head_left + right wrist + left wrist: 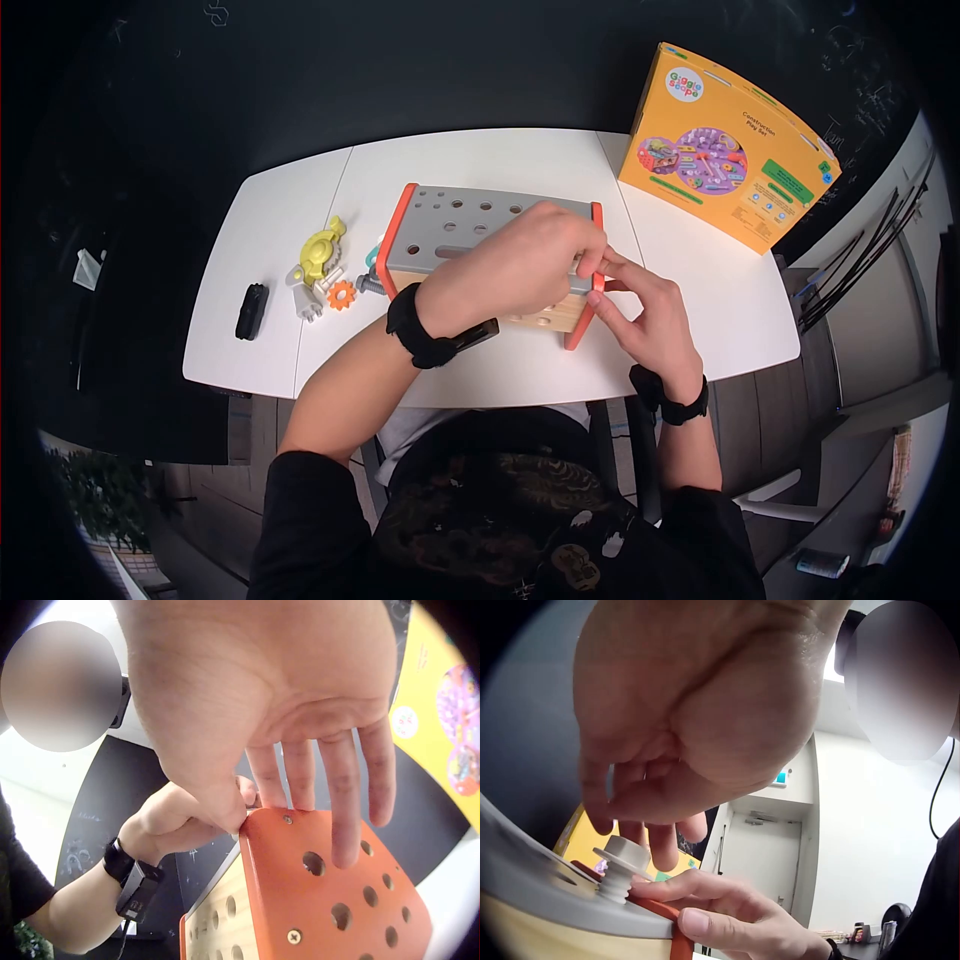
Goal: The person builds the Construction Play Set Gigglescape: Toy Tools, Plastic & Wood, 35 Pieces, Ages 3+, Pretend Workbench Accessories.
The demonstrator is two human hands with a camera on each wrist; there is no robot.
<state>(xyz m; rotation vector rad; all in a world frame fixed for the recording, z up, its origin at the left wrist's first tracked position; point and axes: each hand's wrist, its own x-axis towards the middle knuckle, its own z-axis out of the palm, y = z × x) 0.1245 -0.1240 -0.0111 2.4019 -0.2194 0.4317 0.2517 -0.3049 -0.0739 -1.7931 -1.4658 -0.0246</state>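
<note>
A toy workbench (430,228) with a grey holed top, wooden front and orange side panels (330,877) stands before me. A pale grey toy screw (619,868) with a ribbed shank stands upright in the top, close to the right side panel. My left hand (525,255) hangs over that corner, its bent fingertips just above and behind the screw's head, which shows uncovered in the left wrist view. My right hand (655,315) holds the corner of the right panel, thumb at the front edge and index finger along the top; its other fingers extend down past the panel's outer face.
Left of the workbench lie a yellow-green toy tool (320,255), an orange gear (341,295), grey toy parts (306,303) and a dark grey screw (371,285). A black object (252,311) lies farther left. A yellow play-set box (725,150) stands at the back right.
</note>
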